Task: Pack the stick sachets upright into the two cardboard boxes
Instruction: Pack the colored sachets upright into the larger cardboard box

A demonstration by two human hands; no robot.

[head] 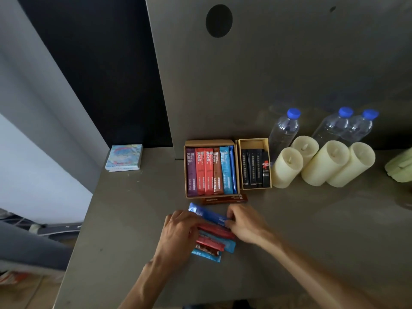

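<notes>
A blue sachet (210,216) in left hand (178,229) and right hand (245,224)

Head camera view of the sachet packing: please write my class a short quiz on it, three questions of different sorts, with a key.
1. True or false: the smaller brown cardboard box holds black stick sachets.
2. How many cream pillar candles are on the grey table? A two; B four; C six.
3. Fill the gap: the right hand pinches one end of a ____ stick sachet.
Key: 1 true; 2 B; 3 blue.
</notes>
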